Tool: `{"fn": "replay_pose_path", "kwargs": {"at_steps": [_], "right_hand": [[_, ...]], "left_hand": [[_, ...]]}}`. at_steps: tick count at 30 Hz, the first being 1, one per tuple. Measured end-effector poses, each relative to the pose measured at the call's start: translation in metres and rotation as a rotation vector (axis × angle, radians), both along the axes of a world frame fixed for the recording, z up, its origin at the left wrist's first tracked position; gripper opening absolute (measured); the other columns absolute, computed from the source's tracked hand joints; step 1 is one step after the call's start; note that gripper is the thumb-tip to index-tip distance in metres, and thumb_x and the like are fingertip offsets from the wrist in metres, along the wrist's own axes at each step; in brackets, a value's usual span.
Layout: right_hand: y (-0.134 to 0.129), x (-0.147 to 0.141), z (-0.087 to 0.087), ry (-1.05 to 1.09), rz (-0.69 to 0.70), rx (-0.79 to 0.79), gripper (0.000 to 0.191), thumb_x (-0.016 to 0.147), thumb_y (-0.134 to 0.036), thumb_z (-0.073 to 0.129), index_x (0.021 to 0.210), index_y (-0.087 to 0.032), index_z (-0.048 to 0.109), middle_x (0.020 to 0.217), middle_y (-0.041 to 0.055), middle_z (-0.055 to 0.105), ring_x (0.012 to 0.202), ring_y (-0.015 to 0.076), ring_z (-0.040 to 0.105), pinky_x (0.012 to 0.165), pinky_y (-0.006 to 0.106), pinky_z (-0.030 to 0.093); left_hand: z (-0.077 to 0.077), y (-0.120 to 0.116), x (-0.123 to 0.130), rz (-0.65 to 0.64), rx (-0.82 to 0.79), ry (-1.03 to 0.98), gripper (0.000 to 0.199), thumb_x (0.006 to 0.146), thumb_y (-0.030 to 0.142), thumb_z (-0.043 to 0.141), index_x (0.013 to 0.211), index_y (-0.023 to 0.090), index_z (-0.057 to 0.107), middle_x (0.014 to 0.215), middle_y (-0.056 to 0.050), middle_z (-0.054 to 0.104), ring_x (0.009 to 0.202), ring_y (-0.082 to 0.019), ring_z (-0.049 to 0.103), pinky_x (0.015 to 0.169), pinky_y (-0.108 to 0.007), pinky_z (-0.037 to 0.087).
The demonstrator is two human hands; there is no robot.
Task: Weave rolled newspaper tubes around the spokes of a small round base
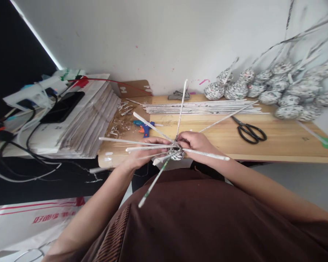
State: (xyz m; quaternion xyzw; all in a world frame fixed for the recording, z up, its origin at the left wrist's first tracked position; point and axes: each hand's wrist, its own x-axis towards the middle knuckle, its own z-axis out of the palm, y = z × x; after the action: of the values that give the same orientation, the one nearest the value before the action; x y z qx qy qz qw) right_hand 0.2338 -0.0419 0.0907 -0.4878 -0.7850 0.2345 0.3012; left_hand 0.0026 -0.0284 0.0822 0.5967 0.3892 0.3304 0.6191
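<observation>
Between my hands, close to my body at the table's front edge, is a small woven paper piece made of rolled newsprint, with several long paper sticks fanning out from it. My left hand is closed around its left side, some sticks lying across the fingers. At the upper right, my right hand pinches it near the base of the sticks. One stick points up toward the wall, another down over my brown clothing. The fingertips on the far side are partly hidden.
Rolled paper sticks lie along the back of the wooden table. Black-handled scissors are at right, a blue glue gun at left. Woven gourd shapes crowd the back right. A paper stack bears a phone and cables.
</observation>
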Motion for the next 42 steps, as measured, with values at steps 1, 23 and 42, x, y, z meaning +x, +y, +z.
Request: {"fn": "replay_pose_path", "kwargs": {"at_steps": [1,23,42], "right_hand": [[0.001,0.0,0.001,-0.007,0.013,0.009,0.016,0.089,-0.017,0.055,0.087,-0.019,0.071,0.084,0.005,0.074,0.076,0.0171,0.066,0.071,0.026,0.045],[-0.007,0.003,-0.004,0.032,-0.011,-0.026,0.028,0.085,-0.011,0.052,0.109,-0.023,0.057,0.087,0.0011,0.072,0.072,0.0154,0.064,0.065,0.023,0.042],[-0.02,0.008,-0.014,0.024,-0.01,0.302,0.024,0.083,-0.004,0.053,0.1,-0.02,0.06,0.102,0.0082,0.07,0.094,0.0204,0.066,0.079,0.03,0.05]], "left_hand": [[0.0,0.003,0.002,-0.024,-0.003,0.008,0.035,0.068,0.037,0.087,0.096,0.019,0.077,0.098,-0.011,0.08,0.088,-0.028,0.076,0.079,-0.04,0.063],[-0.007,0.003,0.045,0.255,0.196,0.205,0.021,0.074,0.036,0.078,0.078,0.016,0.073,0.069,-0.002,0.072,0.061,-0.014,0.064,0.058,-0.025,0.05],[0.01,0.002,0.042,0.196,0.306,0.368,0.008,0.071,0.022,0.074,0.075,0.016,0.077,0.072,-0.004,0.076,0.066,-0.016,0.068,0.063,-0.025,0.052]]}}
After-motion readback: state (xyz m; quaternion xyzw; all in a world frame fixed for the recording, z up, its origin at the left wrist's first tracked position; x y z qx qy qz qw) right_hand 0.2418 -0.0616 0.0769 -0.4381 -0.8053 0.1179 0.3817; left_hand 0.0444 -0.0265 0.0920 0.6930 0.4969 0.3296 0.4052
